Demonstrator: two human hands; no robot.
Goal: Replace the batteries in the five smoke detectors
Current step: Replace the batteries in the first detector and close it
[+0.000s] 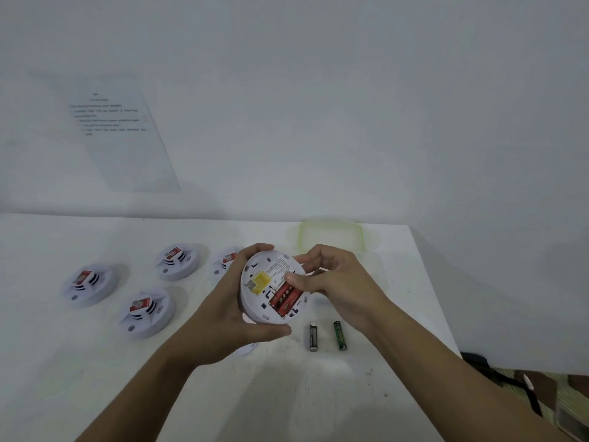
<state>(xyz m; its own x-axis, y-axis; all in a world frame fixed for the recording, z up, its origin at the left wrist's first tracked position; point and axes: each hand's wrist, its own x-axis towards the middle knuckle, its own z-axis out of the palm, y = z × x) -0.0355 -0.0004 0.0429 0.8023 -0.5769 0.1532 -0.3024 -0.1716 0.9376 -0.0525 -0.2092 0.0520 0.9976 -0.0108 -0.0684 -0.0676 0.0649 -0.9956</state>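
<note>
Bare forearms cross the near table, which is white, smooth and lightly scuffed.

Two loose cells lie on it side by side, not touching: grey cell and green cell. Both are slim, glossy cylinders and likely to roll if nudged.

A white cover peeps out from under the left wrist, mostly hidden.

Just beyond, the detector is held above the table with its back tilted toward the camera.
- Left hand cups it, fingers curled over the top rim and thumb under the bottom rim.
- Right hand pinches the far edge, index on the rim and thumb tip pressed on the upper end of two red cells seated in the bay.
- The remaining right fingers are curled loosely behind.

The detector is a round, matte, hard plastic disc with small slots, a printed label and a yellow block.

Judged handling:
- It looks light, hollow and stiff, a bit slick on the face.
- The rim is the safe hold, keeping pressure off the yellow block and contacts.
- The cells probably sit under spring tension and are best levered up from one end.

Four detectors sit face-up to the left, domed, with red-and-white stickers.

A clear lid with a green rim lies at the back. A printed sheet hangs on the wall.
</note>
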